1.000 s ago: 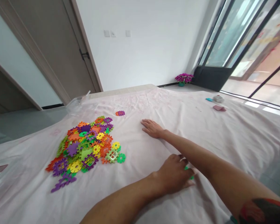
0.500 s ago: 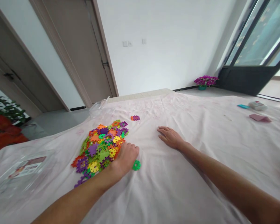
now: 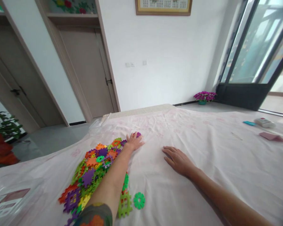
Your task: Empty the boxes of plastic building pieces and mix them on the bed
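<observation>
A heap of colourful plastic interlocking pieces, square and gear-shaped, lies on the cloth-covered table. My left hand reaches past the heap with its fingers spread, over a purple piece that lies apart at the far side. My fingers partly hide that piece. My left forearm crosses over the heap and covers some of it. To the right, my right hand rests flat on the cloth, fingers stretched and holding nothing. A green gear-shaped piece sits alone near the front, beside a light green square piece.
A clear plastic box with a label stands at the front left. Another clear plastic item lies at the table's far left edge. At the right are a white packet, a blue object and a folded pink cloth.
My left hand has moved forward from the heap's right side to the separate purple piece, and its fingers have spread. The view has tilted up. My right hand stays on the cloth.
</observation>
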`<state>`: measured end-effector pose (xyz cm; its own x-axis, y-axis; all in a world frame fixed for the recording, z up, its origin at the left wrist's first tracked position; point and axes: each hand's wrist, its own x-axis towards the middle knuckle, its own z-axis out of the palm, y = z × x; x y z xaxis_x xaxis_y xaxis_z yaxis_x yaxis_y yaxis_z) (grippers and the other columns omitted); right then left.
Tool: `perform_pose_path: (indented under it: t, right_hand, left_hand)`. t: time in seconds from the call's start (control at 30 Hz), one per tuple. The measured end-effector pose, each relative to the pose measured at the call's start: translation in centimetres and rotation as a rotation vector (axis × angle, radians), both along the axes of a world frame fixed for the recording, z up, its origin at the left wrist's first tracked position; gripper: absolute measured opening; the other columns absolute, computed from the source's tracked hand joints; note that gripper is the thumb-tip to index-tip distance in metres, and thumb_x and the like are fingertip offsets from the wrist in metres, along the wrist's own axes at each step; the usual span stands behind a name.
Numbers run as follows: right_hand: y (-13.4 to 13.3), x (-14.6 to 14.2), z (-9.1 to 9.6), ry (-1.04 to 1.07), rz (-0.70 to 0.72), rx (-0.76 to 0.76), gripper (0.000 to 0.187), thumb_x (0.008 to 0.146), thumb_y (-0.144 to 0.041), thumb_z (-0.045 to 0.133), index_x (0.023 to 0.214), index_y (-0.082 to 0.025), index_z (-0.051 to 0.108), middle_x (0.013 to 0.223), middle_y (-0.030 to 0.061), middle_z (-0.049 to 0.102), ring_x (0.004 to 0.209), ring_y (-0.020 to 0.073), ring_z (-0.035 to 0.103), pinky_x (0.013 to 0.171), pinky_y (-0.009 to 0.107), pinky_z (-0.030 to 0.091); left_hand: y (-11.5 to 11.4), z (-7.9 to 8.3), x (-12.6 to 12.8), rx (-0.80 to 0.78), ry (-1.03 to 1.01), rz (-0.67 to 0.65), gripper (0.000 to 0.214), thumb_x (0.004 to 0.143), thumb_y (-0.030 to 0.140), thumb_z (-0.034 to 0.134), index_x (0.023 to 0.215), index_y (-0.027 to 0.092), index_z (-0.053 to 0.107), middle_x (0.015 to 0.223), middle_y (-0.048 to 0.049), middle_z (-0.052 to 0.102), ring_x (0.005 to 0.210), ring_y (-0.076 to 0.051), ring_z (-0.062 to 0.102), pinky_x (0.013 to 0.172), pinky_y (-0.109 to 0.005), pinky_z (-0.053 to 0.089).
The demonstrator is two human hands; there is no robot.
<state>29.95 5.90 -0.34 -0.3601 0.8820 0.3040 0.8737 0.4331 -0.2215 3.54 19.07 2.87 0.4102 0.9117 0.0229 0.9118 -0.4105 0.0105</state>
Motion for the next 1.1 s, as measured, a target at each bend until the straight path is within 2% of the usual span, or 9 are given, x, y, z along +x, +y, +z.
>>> perform_pose_path:
  t: [0.13, 0.3, 0.4, 0.53, 0.67, 0.77, 0.83, 0.97, 1.1]
  right_hand:
    - [0.1, 0.1, 0.0, -0.003, 0.002, -0.003, 0.046, 0.095, -0.041, 0.041, 0.132, -0.022, 0.058, 0.138, 0.009, 0.056, 0.126, 0.0246, 0.051, 0.109, 0.042, 0.037]
    - [0.4, 0.1, -0.1, 0.009, 0.003, -0.013, 0.048, 0.095, -0.043, 0.04, 0.133, -0.021, 0.058, 0.138, 0.0096, 0.056, 0.127, 0.0258, 0.05, 0.11, 0.043, 0.035]
    - [0.5, 0.1, -0.3, 0.01, 0.009, -0.021, 0.049, 0.095, -0.045, 0.039, 0.132, -0.021, 0.058, 0.137, 0.0099, 0.056, 0.127, 0.0262, 0.05, 0.11, 0.043, 0.035]
    - [0.3, 0.2, 0.1, 0.0, 0.012, -0.028, 0.048, 0.094, -0.044, 0.039, 0.133, -0.021, 0.058, 0.137, 0.0103, 0.056, 0.127, 0.0267, 0.05, 0.108, 0.043, 0.036]
    - [1.4, -1.1, 1.4, -0.027, -0.012, -0.08, 0.043, 0.095, -0.041, 0.037, 0.119, -0.019, 0.066, 0.123, 0.0126, 0.064, 0.113, 0.0266, 0.058, 0.1, 0.04, 0.042]
    - [3.6, -4.4, 2.1, 0.031, -0.041, -0.102, 0.047, 0.098, -0.039, 0.029, 0.118, -0.018, 0.066, 0.121, 0.0139, 0.065, 0.111, 0.0258, 0.059, 0.097, 0.038, 0.042]
    - [5.1, -7.8, 2.0, 0.071, -0.016, -0.098, 0.051, 0.098, -0.042, 0.03, 0.131, -0.015, 0.058, 0.131, 0.0154, 0.06, 0.121, 0.0272, 0.054, 0.104, 0.04, 0.037]
    - [6.3, -15.5, 1.2, 0.125, 0.144, -0.275, 0.065, 0.096, -0.05, 0.034, 0.147, -0.009, 0.038, 0.148, 0.018, 0.043, 0.136, 0.028, 0.041, 0.113, 0.041, 0.028]
    - [4.0, -21.3, 1.2, 0.285, 0.336, -0.36, 0.077, 0.09, -0.065, 0.04, 0.151, -0.017, 0.034, 0.148, 0.0153, 0.045, 0.134, 0.0291, 0.042, 0.111, 0.041, 0.031]
  left_hand:
    - [1.2, -0.4, -0.9, 0.002, 0.01, 0.035, 0.054, 0.091, 0.056, 0.042, 0.138, 0.03, 0.046, 0.146, -0.0149, 0.041, 0.128, -0.036, 0.045, 0.098, -0.056, 0.038]
    - [-0.8, 0.4, -2.5, 0.014, 0.061, 0.1, 0.046, 0.093, 0.048, 0.05, 0.129, 0.021, 0.053, 0.133, -0.0149, 0.051, 0.117, -0.03, 0.053, 0.097, -0.051, 0.044]
    - [-3.1, 1.0, -4.1, 0.005, 0.083, 0.151, 0.039, 0.091, 0.039, 0.057, 0.123, 0.016, 0.057, 0.127, -0.013, 0.056, 0.112, -0.027, 0.057, 0.095, -0.05, 0.046]
    - [-7.7, 2.3, -7.0, 0.025, 0.05, 0.186, 0.032, 0.086, 0.033, 0.057, 0.109, 0.013, 0.066, 0.117, -0.0207, 0.062, 0.108, -0.036, 0.059, 0.093, -0.054, 0.042]
    - [-13.0, 3.6, -11.3, 0.117, -0.053, 0.141, 0.033, 0.093, 0.038, 0.043, 0.111, 0.023, 0.066, 0.116, -0.0104, 0.065, 0.114, -0.027, 0.056, 0.102, -0.045, 0.038]
    - [-16.2, 3.1, -15.4, 0.298, -0.193, 0.156, 0.04, 0.095, 0.043, 0.04, 0.127, 0.025, 0.057, 0.133, -0.0077, 0.057, 0.128, -0.025, 0.046, 0.111, -0.041, 0.031]
    - [-17.8, 1.6, -18.3, 0.399, -0.287, 0.283, 0.051, 0.09, 0.048, 0.048, 0.136, 0.025, 0.05, 0.143, -0.0089, 0.048, 0.136, -0.028, 0.038, 0.114, -0.044, 0.028]
    - [-19.9, -2.4, -22.5, 0.298, -0.39, 0.577, 0.079, 0.083, 0.059, 0.053, 0.149, 0.022, 0.031, 0.153, -0.0165, 0.031, 0.143, -0.037, 0.027, 0.11, -0.054, 0.031]
    - [-20.7, -4.6, -23.2, 0.252, -0.546, 0.577, 0.086, 0.08, 0.059, 0.058, 0.151, 0.021, 0.025, 0.154, -0.0164, 0.029, 0.143, -0.035, 0.027, 0.112, -0.051, 0.032]
